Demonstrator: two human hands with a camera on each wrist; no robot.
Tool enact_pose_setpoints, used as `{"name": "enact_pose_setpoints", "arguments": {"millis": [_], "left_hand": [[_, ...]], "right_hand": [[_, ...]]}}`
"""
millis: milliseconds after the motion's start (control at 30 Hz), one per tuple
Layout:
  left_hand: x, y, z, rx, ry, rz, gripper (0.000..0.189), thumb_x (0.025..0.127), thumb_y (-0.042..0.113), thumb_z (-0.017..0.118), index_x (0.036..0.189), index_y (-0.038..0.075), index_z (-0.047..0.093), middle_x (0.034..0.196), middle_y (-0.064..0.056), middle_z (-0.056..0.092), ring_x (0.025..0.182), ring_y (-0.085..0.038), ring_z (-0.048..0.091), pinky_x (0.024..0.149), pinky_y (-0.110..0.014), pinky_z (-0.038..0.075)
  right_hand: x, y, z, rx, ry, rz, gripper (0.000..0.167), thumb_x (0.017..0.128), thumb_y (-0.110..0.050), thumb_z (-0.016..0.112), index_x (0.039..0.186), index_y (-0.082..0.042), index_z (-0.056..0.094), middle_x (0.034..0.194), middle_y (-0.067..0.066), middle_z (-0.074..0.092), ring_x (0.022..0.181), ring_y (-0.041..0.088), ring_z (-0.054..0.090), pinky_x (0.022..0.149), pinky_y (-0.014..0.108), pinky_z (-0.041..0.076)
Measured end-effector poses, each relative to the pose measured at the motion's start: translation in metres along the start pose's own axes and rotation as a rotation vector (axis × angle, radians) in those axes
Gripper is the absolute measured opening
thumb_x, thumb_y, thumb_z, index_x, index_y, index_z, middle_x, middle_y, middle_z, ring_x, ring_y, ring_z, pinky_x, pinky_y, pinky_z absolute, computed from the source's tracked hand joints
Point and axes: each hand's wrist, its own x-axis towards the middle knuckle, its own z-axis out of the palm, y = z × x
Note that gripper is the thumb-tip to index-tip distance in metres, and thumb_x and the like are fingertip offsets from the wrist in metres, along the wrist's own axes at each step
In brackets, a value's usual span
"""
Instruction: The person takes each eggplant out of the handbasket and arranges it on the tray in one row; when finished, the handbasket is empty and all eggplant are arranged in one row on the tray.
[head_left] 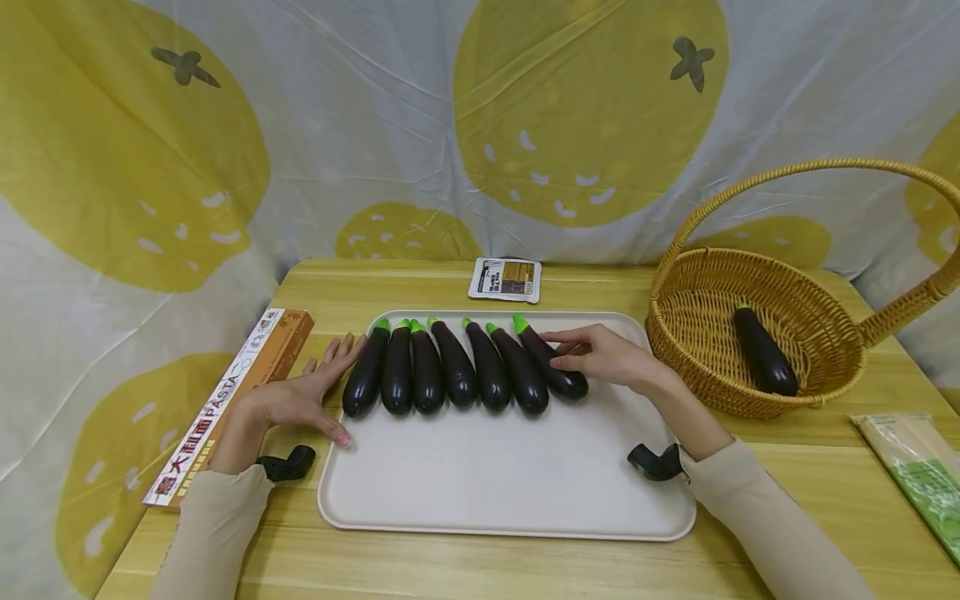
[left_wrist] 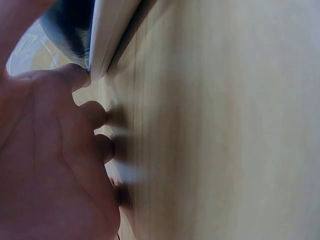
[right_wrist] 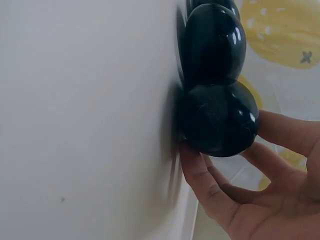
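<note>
Several dark purple eggplants with bright green stem ends lie side by side in a row along the far part of a white tray (head_left: pixel 502 475). My right hand (head_left: pixel 603 354) holds the rightmost eggplant (head_left: pixel 567 382); in the right wrist view its fingers and thumb sit around the glossy rounded end (right_wrist: pixel 220 120). At the tray's left side, my left hand (head_left: pixel 303 396) has its fingers spread, the thumb over the rim and the other fingers next to the leftmost eggplant (head_left: pixel 365 377). The left wrist view shows those fingertips (left_wrist: pixel 95 115) close to the table.
A wicker basket (head_left: pixel 682 350) with a tall handle stands at right, one eggplant (head_left: pixel 763 350) inside. An orange and white pasta box (head_left: pixel 232 400) lies at left. Behind the tray is a small packet (head_left: pixel 506 279). A green and clear package (head_left: pixel 918 475) lies at the right edge.
</note>
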Motion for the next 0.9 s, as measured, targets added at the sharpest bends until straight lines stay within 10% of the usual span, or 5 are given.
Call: {"name": "enact_pose_setpoints", "arguments": {"millis": [900], "left_hand": [[0.0003, -0.0002, -0.0005, 0.006, -0.003, 0.002, 0.15, 0.066, 0.034, 0.098, 0.166, 0.016, -0.011, 0.166, -0.025, -0.032, 0.15, -0.05, -0.035, 0.115, -0.077, -0.022]], "right_hand": [[-0.0019, 0.0014, 0.0003, 0.041, 0.0, 0.005, 0.053, 0.101, -0.024, 0.067, 0.151, -0.014, 0.054, 0.131, 0.019, 0.07, 0.113, 0.021, 0.067, 0.091, 0.027, 0.05]]}}
